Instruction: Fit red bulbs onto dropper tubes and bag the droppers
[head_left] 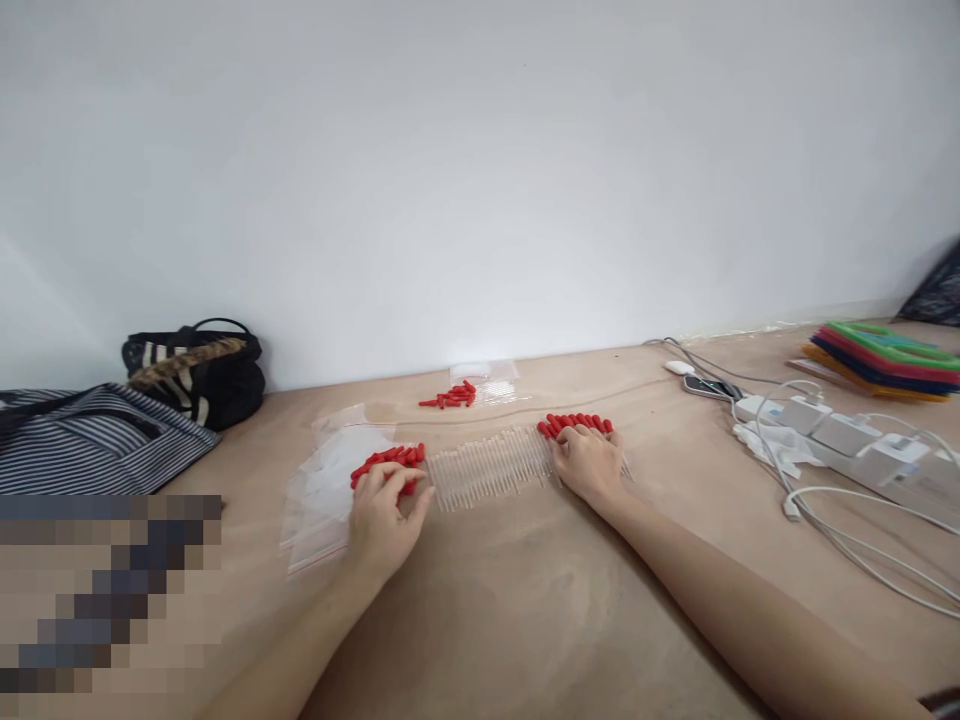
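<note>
Carefully, I note the left fingers [403,478] parted beside the red caps [390,458], but cannot tell whether the right fingers [571,438] grip; a sideways brush could skew the clear tubes [487,468] lying between them on the desk [465,600].

Tubes [487,470] on tbl. [487,600] btwn L caps [390,460] & R caps [576,424], bags [326,490] L, chargers [851,433] R
</note>
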